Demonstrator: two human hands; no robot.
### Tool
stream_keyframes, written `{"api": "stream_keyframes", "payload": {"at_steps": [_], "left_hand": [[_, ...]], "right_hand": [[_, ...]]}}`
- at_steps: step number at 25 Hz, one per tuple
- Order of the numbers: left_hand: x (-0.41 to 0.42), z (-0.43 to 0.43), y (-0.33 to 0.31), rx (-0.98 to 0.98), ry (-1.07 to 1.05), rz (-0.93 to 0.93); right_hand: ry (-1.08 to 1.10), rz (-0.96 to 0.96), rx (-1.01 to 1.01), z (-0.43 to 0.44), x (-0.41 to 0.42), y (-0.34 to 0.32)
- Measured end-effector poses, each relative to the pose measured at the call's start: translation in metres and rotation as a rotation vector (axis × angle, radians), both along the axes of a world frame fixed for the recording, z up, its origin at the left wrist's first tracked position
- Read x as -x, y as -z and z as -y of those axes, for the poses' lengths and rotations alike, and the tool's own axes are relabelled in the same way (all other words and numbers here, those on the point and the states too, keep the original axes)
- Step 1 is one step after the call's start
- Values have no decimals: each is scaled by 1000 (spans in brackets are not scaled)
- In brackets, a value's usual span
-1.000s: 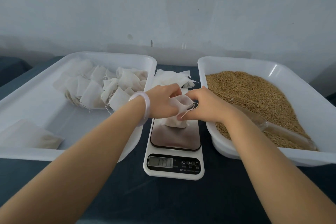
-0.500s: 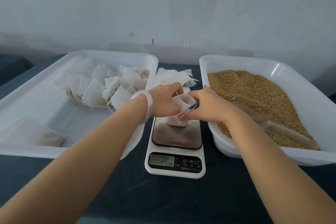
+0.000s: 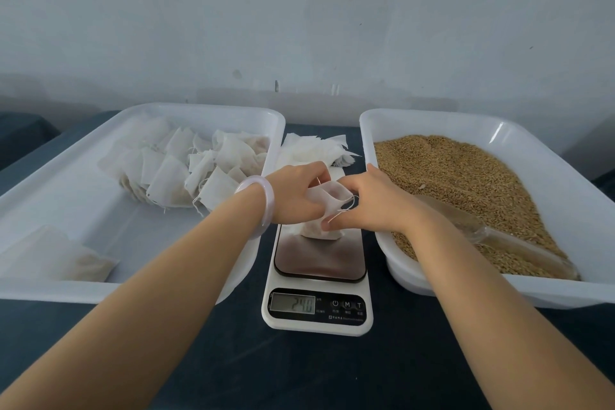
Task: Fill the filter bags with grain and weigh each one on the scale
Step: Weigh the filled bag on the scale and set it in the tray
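Standing on the white digital scale's (image 3: 317,280) dark platform, the small white mesh filter bag (image 3: 327,210) sits between both hands: left hand (image 3: 296,196) and right hand (image 3: 372,201) pinch its open mouth.

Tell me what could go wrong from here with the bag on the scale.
1. Both the left hand and the right hand grip the bag while it sits on the scale, so the display, which seems to read 24.0, may be off.
2. The bag's mouth looks open; a tilt could spill its contents on the scale.
3. The right forearm passes over the scoop in the grain tray and might knock it.
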State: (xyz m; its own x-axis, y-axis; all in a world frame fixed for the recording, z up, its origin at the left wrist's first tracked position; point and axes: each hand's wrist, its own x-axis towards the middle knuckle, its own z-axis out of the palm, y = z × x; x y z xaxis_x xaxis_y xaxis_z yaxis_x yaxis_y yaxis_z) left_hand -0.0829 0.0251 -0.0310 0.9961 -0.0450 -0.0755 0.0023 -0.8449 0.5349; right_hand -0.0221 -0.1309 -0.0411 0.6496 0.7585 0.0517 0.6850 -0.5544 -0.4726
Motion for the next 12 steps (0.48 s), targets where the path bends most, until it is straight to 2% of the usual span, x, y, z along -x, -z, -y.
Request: {"api": "stream_keyframes", "payload": {"at_steps": [12], "left_hand": [[-1, 0, 1, 5, 16, 11]], "right_hand": [[32, -18, -7, 0, -2, 3]]}}
